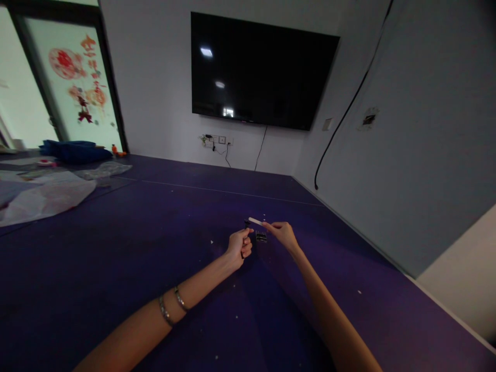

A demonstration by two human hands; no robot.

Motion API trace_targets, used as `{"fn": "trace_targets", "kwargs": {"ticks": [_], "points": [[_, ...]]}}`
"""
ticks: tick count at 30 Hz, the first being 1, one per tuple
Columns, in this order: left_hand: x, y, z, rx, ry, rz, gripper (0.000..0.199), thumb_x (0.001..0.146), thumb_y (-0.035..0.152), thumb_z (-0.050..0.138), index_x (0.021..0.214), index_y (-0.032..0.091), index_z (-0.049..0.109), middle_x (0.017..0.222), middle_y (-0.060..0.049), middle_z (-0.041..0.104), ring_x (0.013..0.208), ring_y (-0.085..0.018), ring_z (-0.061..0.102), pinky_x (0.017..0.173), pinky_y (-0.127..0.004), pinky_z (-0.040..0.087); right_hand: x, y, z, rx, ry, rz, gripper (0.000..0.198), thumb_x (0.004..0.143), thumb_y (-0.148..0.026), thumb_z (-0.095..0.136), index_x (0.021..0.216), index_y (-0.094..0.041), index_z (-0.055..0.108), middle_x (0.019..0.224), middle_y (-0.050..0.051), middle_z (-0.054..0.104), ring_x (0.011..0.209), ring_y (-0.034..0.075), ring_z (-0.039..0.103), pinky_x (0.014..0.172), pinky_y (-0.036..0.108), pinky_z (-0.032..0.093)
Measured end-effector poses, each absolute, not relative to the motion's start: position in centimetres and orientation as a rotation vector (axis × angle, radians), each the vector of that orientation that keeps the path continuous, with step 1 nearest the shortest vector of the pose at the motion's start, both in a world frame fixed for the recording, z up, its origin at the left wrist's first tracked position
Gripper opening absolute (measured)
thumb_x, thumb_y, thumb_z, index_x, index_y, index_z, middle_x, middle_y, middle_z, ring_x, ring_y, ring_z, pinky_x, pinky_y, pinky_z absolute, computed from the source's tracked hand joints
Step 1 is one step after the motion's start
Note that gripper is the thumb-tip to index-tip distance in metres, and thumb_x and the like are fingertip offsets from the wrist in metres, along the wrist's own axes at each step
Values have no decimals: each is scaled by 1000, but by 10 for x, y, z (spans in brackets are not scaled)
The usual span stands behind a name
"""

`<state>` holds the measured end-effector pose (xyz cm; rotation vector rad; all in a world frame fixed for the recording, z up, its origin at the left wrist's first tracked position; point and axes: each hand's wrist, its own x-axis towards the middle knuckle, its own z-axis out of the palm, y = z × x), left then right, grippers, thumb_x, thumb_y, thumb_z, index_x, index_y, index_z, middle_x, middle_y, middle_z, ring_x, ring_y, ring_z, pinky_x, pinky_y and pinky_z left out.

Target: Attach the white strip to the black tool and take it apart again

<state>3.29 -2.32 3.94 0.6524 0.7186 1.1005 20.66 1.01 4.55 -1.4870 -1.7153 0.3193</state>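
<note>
My left hand [240,244] is closed around a thin black tool [247,223], whose dark head shows above the fingers; its exact kind is too small to make out. Between the thumb and fingers of my right hand [282,232] is a short, flat white stick [254,221]. The stick points left, its tip close to the head of the black tool; whether they touch I cannot tell. Just below the stick, between both hands, a small dark rectangular piece [261,236] with lighter marks lies on the purple surface [186,310].
White crumbs are scattered over the purple surface. Clear plastic sheeting [58,196] and a dark blue cloth bundle [75,151] lie at the far left, near a small orange object [114,150]. A black cable [349,108] hangs down the right wall. A television [259,72] hangs ahead.
</note>
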Motion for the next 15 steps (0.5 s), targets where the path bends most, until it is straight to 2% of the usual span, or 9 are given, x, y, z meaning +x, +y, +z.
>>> {"fn": "trace_targets", "kwargs": {"ticks": [3,15], "points": [[32,-23,39,644,702,1101,13,86,22,40,83,14,50,43,10,30,27,-2,20,32,-18,8,207,11,44,-1441,-1753,379,63,65,-71,46,51,-12,63,43,0,46,43,10,40,43,22,25],[32,-23,39,617,717,1102,14,87,21,39,81,14,50,43,10,30,27,-2,19,32,-19,8,208,14,40,-1491,-1715,268,62,67,-69,46,54,-12,65,44,0,48,45,10,43,42,21,25]]}}
